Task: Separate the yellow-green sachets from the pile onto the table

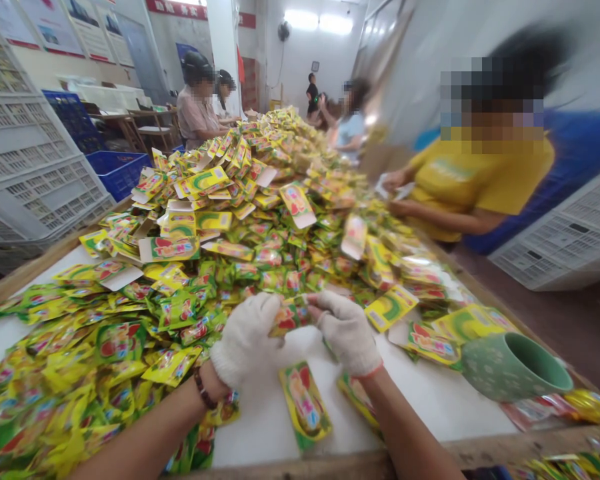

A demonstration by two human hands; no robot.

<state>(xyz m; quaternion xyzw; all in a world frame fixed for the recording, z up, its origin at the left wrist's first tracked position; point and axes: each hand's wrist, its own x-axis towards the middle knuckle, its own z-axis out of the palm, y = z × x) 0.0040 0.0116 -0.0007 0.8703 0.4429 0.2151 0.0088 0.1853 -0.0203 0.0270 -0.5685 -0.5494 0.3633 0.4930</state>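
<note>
In a white knit glove, my left hand (245,333) is closed on one side of a small printed sachet (291,315). My right hand (347,331), gloved too, pinches the sachet's other side between thumb and fingers. The sachet is green, yellow and red, and partly covered by the gloves. Below both hands a flat yellow-green carton (306,405) with a watermelon picture lies on the white tabletop (260,427). A second carton (359,395) is partly hidden under my right forearm. Loose sachets (125,343) are heaped left of my left hand.
A high pile of cartons and sachets (265,227) covers the table's middle. At right a green cup (515,365) lies on its side near the wooden edge (570,440). A person in yellow (460,180) stands at right; others are farther back. White crates (40,160) are stacked left.
</note>
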